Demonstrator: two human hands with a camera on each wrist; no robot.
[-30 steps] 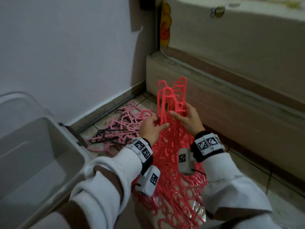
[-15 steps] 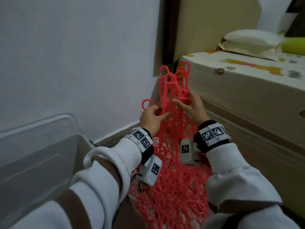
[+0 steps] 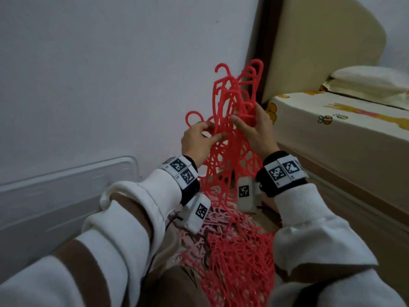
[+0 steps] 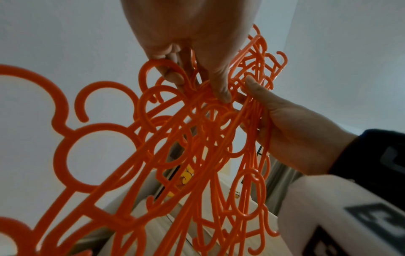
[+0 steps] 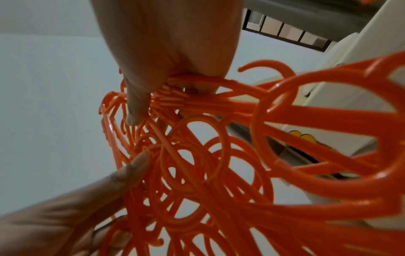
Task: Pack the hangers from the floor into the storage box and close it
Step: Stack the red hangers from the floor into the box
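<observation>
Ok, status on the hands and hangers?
Both hands, left and right, gripping tangled red hanger bunch. Storage box open. Pink hangers on floor.

Storage box (image 3: 66, 187) left of hangers (image 3: 230, 138); bed (image 3: 345, 138) right.

The storage box (image 3: 66, 191) is cut off by the head view's left edge, its inside hidden behind the left sleeve (image 3: 124, 218). The red hangers (image 3: 230, 151) tangle so tightly that no count is possible, and their lower ends run off the bottom edge. Below that bundle, paler pink hangers (image 3: 212, 220) on the floor are mostly covered by it. Beside the bundle, the right hand (image 3: 254, 131) hides its fingers (image 3: 259, 111) behind the plastic; they probably curl around several necks.
</observation>
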